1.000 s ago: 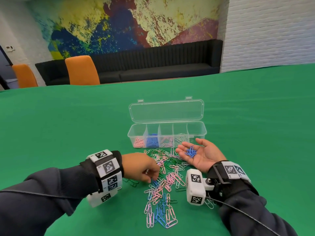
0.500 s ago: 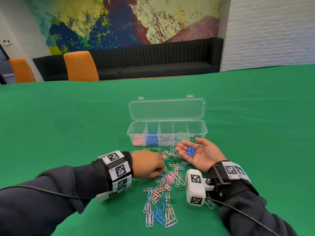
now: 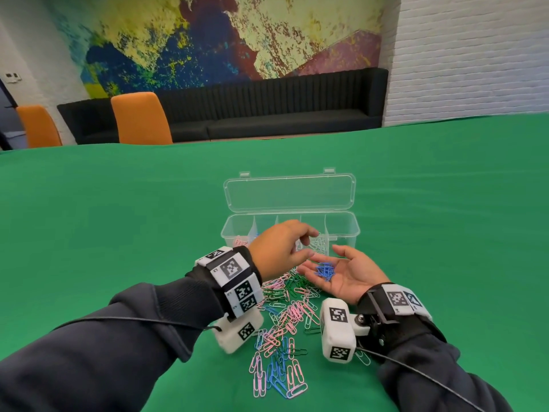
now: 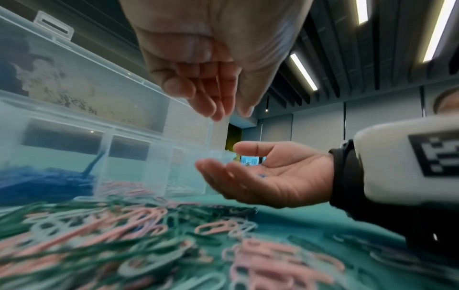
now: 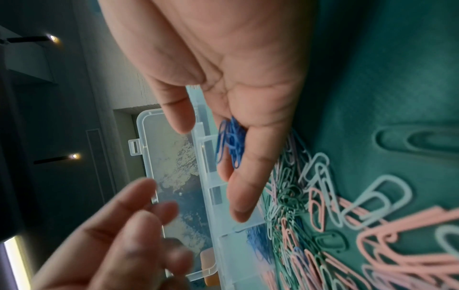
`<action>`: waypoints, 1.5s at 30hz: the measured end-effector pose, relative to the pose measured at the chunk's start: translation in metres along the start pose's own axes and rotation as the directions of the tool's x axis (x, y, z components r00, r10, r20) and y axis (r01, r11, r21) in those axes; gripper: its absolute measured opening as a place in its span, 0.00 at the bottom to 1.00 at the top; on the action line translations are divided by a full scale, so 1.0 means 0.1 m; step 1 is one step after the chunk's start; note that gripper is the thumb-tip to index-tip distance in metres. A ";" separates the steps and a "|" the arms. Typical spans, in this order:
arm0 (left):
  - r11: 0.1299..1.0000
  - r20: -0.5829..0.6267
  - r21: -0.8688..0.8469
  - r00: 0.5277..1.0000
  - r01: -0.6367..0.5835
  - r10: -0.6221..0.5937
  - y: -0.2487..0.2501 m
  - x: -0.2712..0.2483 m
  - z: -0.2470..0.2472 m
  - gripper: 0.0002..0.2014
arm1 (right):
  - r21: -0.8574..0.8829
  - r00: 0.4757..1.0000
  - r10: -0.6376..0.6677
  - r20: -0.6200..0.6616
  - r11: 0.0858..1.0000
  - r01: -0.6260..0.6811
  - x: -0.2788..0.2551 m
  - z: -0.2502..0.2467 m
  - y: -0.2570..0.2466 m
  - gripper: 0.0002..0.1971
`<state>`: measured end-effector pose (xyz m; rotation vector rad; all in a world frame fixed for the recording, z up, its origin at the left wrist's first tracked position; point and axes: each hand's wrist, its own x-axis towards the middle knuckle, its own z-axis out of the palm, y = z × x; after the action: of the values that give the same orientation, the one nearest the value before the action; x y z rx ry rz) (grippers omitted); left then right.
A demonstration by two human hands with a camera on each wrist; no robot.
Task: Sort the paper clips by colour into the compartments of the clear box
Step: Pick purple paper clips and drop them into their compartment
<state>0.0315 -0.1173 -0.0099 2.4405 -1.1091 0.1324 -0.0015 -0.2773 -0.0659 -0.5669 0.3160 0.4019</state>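
My right hand point(image 3: 341, 275) lies palm up in front of the clear box point(image 3: 344, 230) and carries a small heap of blue clips point(image 3: 325, 270) on straight fingers. My left hand point(image 3: 304, 245) hovers just above that palm with its fingers loosely extended and nothing visible between them; the left wrist view shows its fingertips point(image 4: 218, 109) pointing down, empty. The mixed pile of pink, green, blue and pale clips point(image 3: 291, 316) lies on the green cloth between my wrists. Blue clips point(image 4: 44, 182) fill one compartment near the box's left end, beside pink ones.
The box lid point(image 3: 289, 193) stands open behind the compartments. Green cloth point(image 3: 118, 233) covers the table on all sides. Orange chairs point(image 3: 139, 117) and a black sofa stand beyond the far edge. One pale clip point(image 3: 364, 356) lies under my right wrist camera.
My left hand has lifted off the pile and moved up and right to above my right palm, its fingers now loose. My right hand has stayed in place.
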 end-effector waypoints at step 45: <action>0.975 -0.016 -0.150 0.986 0.165 -0.169 -0.07 0.24 -0.12 0.06 | -0.005 0.996 -0.062 -0.062 0.998 0.062 -0.02 -0.02 -0.06 0.21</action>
<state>0.0538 -0.1241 0.0050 2.3781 -0.8648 0.0303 -0.0006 -0.2830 -0.0641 -0.5915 0.3570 0.3256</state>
